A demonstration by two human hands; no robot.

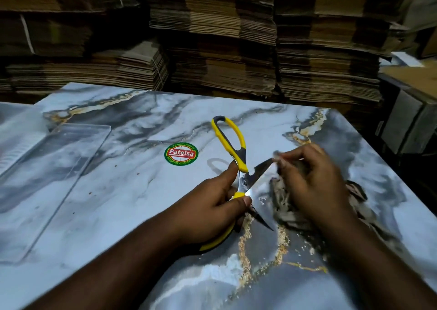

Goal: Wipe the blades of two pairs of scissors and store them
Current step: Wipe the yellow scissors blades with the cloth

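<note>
The left hand (212,205) grips the yellow-handled scissors (238,167) above the marble-patterned table (118,191). Its fingers are curled round the lower handle, the index finger extends up toward the pivot, and the thumb lies across the handle just below the pivot. The left forearm enters from the lower left edge.

The scissors are spread wide open. The free handle loop points up and away from the person; one blade points up and to the right, the other points down and to the right over the table.

The right hand (312,182) pinches a grey cloth (283,205) round the tip of the upper blade, with the fingers curled and the thumb and forefinger closed on the fabric. The remainder of the cloth hangs below the palm and is blurred. The right forearm enters from the lower right.

A clear plastic tray (54,167) lies on the table at the left, well apart from both hands. A round Patelsa sticker (181,153) sits on the table near the scissors. Stacks of flattened cardboard (236,37) stand behind the table.
</note>
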